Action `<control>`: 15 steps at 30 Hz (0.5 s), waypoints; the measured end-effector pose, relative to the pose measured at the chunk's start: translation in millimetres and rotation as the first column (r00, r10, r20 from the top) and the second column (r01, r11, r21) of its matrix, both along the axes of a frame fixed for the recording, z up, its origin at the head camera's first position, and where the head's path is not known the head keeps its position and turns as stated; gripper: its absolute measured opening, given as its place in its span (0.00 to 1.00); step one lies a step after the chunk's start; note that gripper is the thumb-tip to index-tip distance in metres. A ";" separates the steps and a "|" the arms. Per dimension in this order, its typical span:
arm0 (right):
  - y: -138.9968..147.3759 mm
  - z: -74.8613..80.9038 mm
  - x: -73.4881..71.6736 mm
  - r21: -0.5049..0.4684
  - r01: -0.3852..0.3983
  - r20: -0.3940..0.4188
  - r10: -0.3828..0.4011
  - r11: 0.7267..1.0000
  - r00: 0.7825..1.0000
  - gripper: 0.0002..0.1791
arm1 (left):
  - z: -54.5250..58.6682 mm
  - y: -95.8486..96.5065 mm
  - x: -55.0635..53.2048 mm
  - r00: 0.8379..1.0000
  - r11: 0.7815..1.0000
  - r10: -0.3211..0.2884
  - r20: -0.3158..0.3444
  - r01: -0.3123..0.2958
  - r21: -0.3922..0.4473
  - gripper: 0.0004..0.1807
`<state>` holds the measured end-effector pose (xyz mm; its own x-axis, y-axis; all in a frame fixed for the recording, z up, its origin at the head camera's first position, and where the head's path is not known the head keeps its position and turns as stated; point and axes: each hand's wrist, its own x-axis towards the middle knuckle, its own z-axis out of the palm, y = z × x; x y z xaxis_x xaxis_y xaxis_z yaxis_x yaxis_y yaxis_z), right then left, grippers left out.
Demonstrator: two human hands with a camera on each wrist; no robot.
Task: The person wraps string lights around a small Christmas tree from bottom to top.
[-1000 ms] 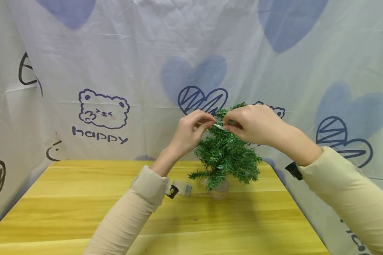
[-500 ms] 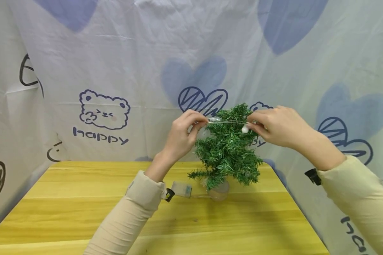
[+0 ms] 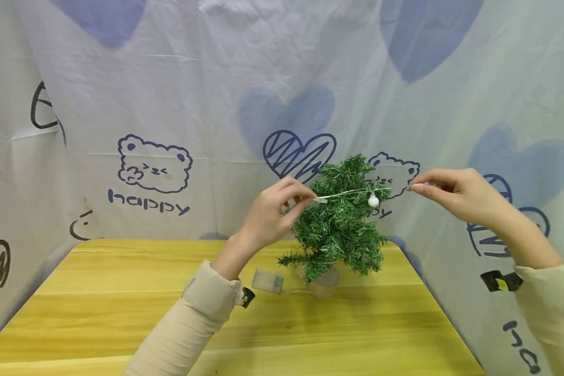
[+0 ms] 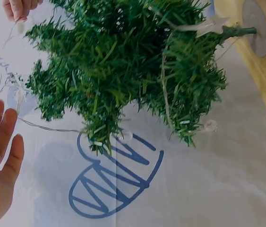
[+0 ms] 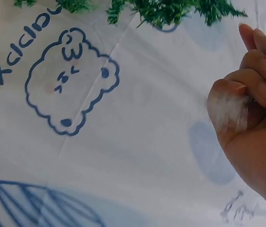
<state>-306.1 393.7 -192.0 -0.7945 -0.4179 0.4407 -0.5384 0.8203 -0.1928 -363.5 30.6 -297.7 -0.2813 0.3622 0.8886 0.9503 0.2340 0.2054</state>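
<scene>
A string of fairy lights [image 3: 345, 194] stretches between both hands, across the front of a small artificial Christmas tree [image 3: 336, 237]. My left hand [image 3: 273, 211] pinches the thin wire near the tree's upper left side. To the right of the tree, my right hand [image 3: 467, 201] pinches the wire between thumb and fingers. One round white bulb [image 3: 373, 200] hangs from the stretch between them. In the right wrist view, a blurred whitish, see-through piece [image 5: 230, 112] shows at the right thumb. More wire and a star-shaped light [image 4: 209, 26] lie on the branches in the left wrist view.
The tree's round base [image 3: 323, 283] stands on a yellow wooden table [image 3: 145, 303]. Left of it lies a pale box [image 3: 267, 281], with a thin cord [image 3: 296, 292] running toward the base. A white printed cloth [image 3: 207, 94] hangs behind and at the sides.
My right hand has moved right and slightly down, away from the left, drawing out the wire. The bulb now hangs free below the wire. My left hand has moved slightly down.
</scene>
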 end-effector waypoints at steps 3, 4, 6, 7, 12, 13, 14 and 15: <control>13.8 -5.3 10.4 -0.028 0.036 -0.007 -0.036 0.999 0.999 0.10 | -2.7 5.0 3.1 0.999 0.998 -0.041 -0.018 0.040 -0.049 0.07; 17.6 -7.5 12.9 -0.036 0.035 -0.012 -0.035 0.999 0.999 0.10 | -3.6 6.7 4.2 0.998 0.996 -0.058 -0.026 0.056 -0.062 0.08; 23.6 -12.5 17.3 -0.059 0.030 -0.014 -0.031 0.998 0.999 0.10 | -5.5 9.5 6.6 0.996 0.993 -0.083 -0.038 0.080 -0.082 0.08; 25.8 -15.1 19.2 -0.075 0.024 -0.012 -0.025 0.997 1.000 0.10 | -6.6 10.8 7.2 0.995 0.992 -0.090 -0.042 0.086 -0.090 0.08; 34.2 -26.7 27.9 -0.085 0.029 0.004 -0.029 0.996 1.000 0.07 | -11.3 14.5 10.5 0.994 0.982 -0.110 -0.016 0.107 -0.156 0.07; 35.5 -28.2 28.8 -0.073 0.036 0.006 -0.036 0.997 0.999 0.06 | -12.2 15.0 10.7 0.994 0.980 -0.104 -0.012 0.101 -0.174 0.07; 36.5 -29.4 29.5 -0.057 0.047 0.010 -0.047 0.997 0.999 0.05 | -12.9 15.4 11.1 0.995 0.977 -0.094 -0.013 0.090 -0.192 0.07; 37.2 -30.4 29.8 -0.044 0.062 0.014 -0.062 0.997 0.998 0.05 | -13.5 16.0 11.1 0.996 0.975 -0.084 -0.014 0.079 -0.208 0.07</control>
<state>-276.3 430.9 -222.3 -0.8239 -0.3478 0.4475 -0.4841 0.8424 -0.2365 -352.4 46.6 -311.2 -0.2237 0.5599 0.7978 0.9718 0.1907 0.1387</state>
